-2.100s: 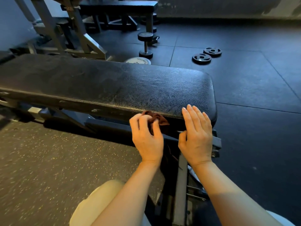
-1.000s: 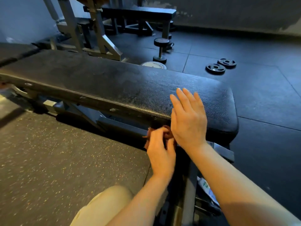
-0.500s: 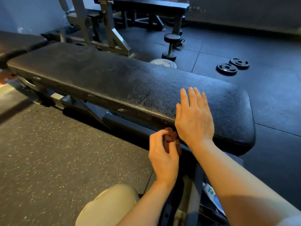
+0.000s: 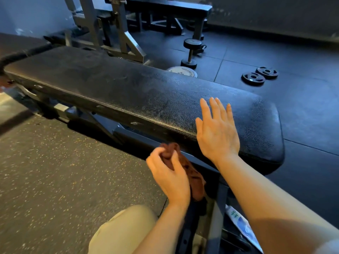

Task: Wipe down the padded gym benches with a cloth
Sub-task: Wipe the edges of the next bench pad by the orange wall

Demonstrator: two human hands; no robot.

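Cloth: while it is bunched up and dark brown, the cloth (image 4: pixel 190 173) is seen just under the near edge of the pad, with its loose end hanging down beside the frame.
Left hand: the cloth is gripped by the left hand (image 4: pixel 169 174), whose fingers are curled round the upper bunch; the hand is held below the pad's near edge, and whether the cloth touches the pad cannot be told.
Right hand: the right hand (image 4: pixel 217 132) is laid flat on the pad near its right end, fingers straight and slightly spread, pointing to the far side; nothing is held.
Bench: a long black padded bench (image 4: pixel 128 92) is stretched from the far left to the near right, its textured top showing dull smears; a grey metal frame (image 4: pixel 216 213) is seen beneath it.
Floor beyond: a dumbbell (image 4: pixel 190 53) is stood on end past the bench, a pale weight plate (image 4: pixel 182 71) lies just behind the pad, and two small black plates (image 4: pixel 259 76) lie side by side to the far right.
Far side: a second bench (image 4: pixel 165 8) and a grey rack (image 4: pixel 117 33) are set well apart from the hands.
Near edge: a knee in beige fabric (image 4: pixel 121 230) is visible at the bottom.
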